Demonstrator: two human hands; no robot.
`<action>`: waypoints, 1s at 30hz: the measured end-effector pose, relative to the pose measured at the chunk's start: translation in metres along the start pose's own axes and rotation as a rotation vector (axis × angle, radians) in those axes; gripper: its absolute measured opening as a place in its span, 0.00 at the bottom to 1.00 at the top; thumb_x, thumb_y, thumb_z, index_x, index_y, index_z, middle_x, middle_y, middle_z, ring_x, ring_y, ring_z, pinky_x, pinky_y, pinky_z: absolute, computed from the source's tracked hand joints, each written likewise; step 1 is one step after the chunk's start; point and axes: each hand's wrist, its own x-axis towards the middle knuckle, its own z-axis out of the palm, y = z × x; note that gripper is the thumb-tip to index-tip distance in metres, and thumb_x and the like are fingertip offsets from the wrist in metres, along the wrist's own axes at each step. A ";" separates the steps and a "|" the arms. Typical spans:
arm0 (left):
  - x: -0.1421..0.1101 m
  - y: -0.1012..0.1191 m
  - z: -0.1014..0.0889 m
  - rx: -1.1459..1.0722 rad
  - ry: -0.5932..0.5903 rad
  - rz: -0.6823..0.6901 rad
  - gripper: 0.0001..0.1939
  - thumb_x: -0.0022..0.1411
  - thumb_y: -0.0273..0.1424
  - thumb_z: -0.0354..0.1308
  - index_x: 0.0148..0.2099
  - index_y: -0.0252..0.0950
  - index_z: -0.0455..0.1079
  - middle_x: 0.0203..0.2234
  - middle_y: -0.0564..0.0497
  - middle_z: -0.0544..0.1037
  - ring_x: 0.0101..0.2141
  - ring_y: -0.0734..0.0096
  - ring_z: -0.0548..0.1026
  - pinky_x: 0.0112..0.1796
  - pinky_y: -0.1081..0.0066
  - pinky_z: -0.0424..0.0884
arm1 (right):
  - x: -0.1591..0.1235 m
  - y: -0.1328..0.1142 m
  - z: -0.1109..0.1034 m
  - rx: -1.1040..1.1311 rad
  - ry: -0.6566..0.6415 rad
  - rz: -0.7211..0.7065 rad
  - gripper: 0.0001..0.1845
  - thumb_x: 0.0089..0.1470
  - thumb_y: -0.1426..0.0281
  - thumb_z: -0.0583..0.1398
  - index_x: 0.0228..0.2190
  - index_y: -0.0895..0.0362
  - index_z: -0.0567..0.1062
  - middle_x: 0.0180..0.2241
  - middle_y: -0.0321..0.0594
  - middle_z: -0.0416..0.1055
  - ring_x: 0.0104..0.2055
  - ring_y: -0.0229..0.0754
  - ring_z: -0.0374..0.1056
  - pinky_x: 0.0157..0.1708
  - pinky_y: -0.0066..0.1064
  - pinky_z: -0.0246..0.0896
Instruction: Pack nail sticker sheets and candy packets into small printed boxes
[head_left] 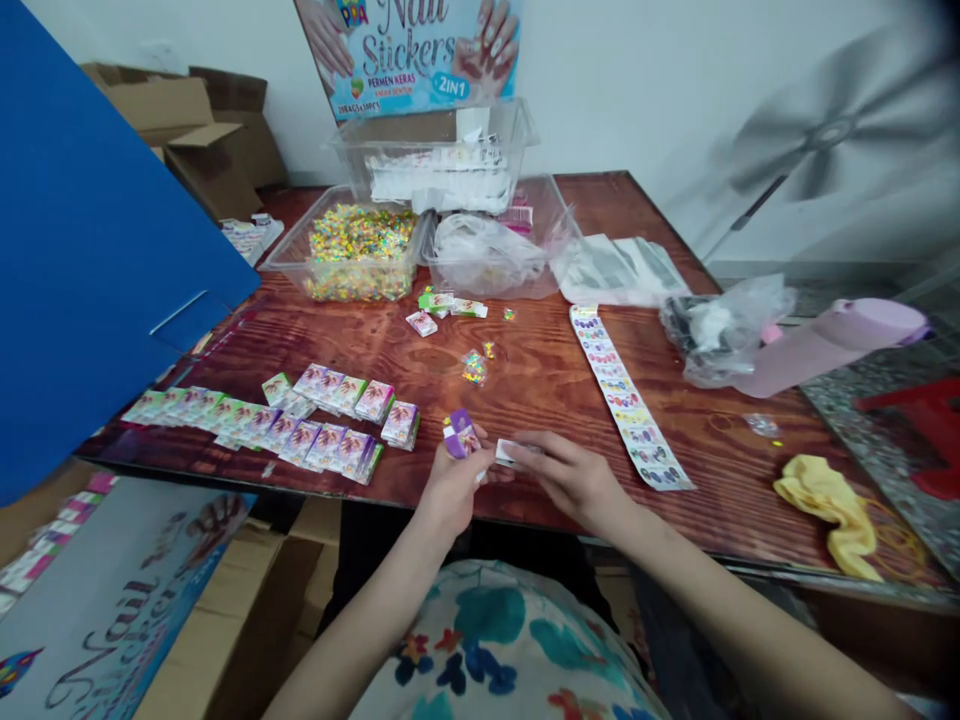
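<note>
Near the table's front edge, my left hand (459, 478) is closed around a small purple box (460, 436) whose top flaps stand up. Close beside it, my right hand (571, 474) pinches a small white folded piece (508, 452), likely paper; its printing is too small to read. Rows of small filled boxes (300, 432) with purple, green and pink sides lie to the left of my hands. Just beyond my hands are a small clear bag of coloured candies (474, 367) and a few loose bits. A long strip of nail stickers (626, 400) lies to the right.
At the back stand a clear tub of candies (360, 250), a tub with a plastic bag (487, 250) and a stacked tub of white packets (442, 180). A pink bottle (832, 345), yellow cloth (825, 505) and fan (829, 132) are right; a blue panel (97, 230) is left.
</note>
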 end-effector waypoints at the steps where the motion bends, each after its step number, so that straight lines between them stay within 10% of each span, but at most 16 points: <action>1: -0.001 0.001 -0.001 -0.027 0.005 -0.016 0.21 0.40 0.34 0.70 0.34 0.36 0.65 0.22 0.57 0.74 0.24 0.72 0.75 0.28 0.72 0.73 | 0.000 -0.002 0.001 0.001 -0.038 -0.004 0.18 0.63 0.71 0.54 0.53 0.51 0.72 0.51 0.48 0.70 0.50 0.44 0.71 0.46 0.34 0.70; 6: -0.006 0.001 -0.015 0.035 0.017 0.004 0.20 0.41 0.34 0.71 0.32 0.35 0.64 0.20 0.58 0.72 0.21 0.75 0.73 0.26 0.74 0.72 | 0.012 -0.006 0.003 0.314 -0.190 0.101 0.16 0.65 0.66 0.51 0.48 0.54 0.75 0.48 0.47 0.72 0.50 0.43 0.71 0.48 0.34 0.68; 11: -0.010 -0.010 -0.040 0.254 0.202 0.209 0.16 0.41 0.29 0.67 0.30 0.35 0.63 0.22 0.59 0.68 0.21 0.79 0.69 0.25 0.76 0.70 | 0.045 0.024 0.031 0.285 -0.043 0.357 0.14 0.61 0.63 0.56 0.33 0.59 0.78 0.29 0.41 0.75 0.33 0.42 0.72 0.35 0.32 0.67; 18: -0.001 -0.015 -0.068 0.356 0.350 0.379 0.13 0.45 0.28 0.63 0.33 0.35 0.64 0.25 0.57 0.67 0.26 0.79 0.67 0.30 0.76 0.69 | 0.090 0.052 0.088 0.085 -0.195 0.192 0.04 0.52 0.73 0.64 0.32 0.56 0.80 0.36 0.44 0.72 0.40 0.44 0.68 0.44 0.36 0.64; 25: 0.005 -0.014 -0.070 0.431 0.380 0.491 0.09 0.49 0.26 0.61 0.33 0.36 0.63 0.26 0.57 0.67 0.27 0.77 0.68 0.33 0.75 0.67 | 0.073 0.037 0.070 0.387 -0.145 0.282 0.10 0.54 0.62 0.64 0.31 0.57 0.78 0.28 0.39 0.72 0.30 0.40 0.68 0.32 0.31 0.65; 30: 0.007 -0.014 -0.051 0.261 0.298 0.448 0.12 0.48 0.29 0.63 0.32 0.36 0.62 0.25 0.58 0.66 0.25 0.79 0.67 0.31 0.76 0.67 | 0.051 0.006 0.056 0.393 -0.030 0.234 0.12 0.55 0.59 0.63 0.32 0.53 0.81 0.34 0.43 0.70 0.39 0.44 0.68 0.41 0.37 0.65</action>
